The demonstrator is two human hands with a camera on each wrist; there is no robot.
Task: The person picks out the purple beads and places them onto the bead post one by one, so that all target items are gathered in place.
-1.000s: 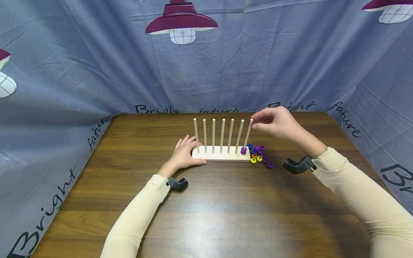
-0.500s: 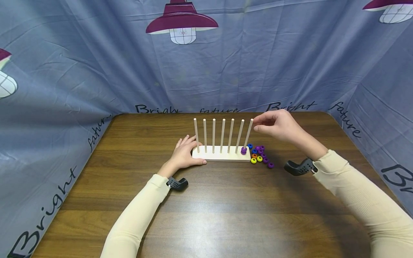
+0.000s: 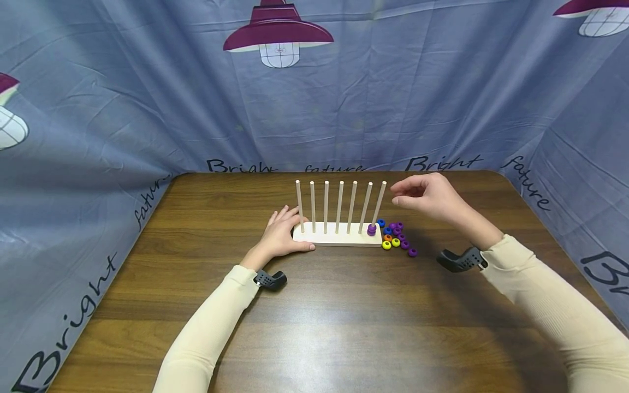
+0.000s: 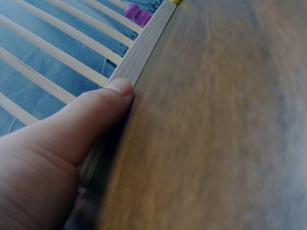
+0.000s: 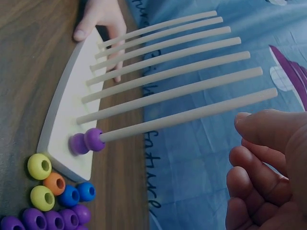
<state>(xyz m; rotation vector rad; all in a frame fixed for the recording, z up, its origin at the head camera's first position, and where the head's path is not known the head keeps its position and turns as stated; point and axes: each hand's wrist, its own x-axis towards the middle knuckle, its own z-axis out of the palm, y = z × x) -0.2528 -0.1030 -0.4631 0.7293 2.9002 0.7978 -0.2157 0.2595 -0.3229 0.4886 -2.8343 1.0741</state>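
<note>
A pale wooden peg board (image 3: 326, 239) with several upright pegs lies on the table. Its left end is held by my left hand (image 3: 279, 238), the thumb along the front edge and the fingers behind; the left wrist view shows the thumb (image 4: 96, 115) pressed against the wood. Two purple beads (image 5: 88, 140) sit stacked at the foot of the rightmost peg. My right hand (image 3: 432, 197) hovers just right of that peg's top, apart from it. Its fingers (image 5: 244, 184) are loosely bent, with nothing seen between them and the thumb.
Loose beads lie close to the board's right end: yellow beads (image 5: 39, 166), an orange bead (image 5: 48, 183), blue beads (image 5: 86, 186) and several purple beads (image 3: 412, 252). A printed blue curtain (image 3: 393, 98) hangs behind the brown table (image 3: 324, 316).
My right hand has drawn away from the rightmost peg's top, moving right and slightly down. The left hand, the board and the beads have stayed in place.
</note>
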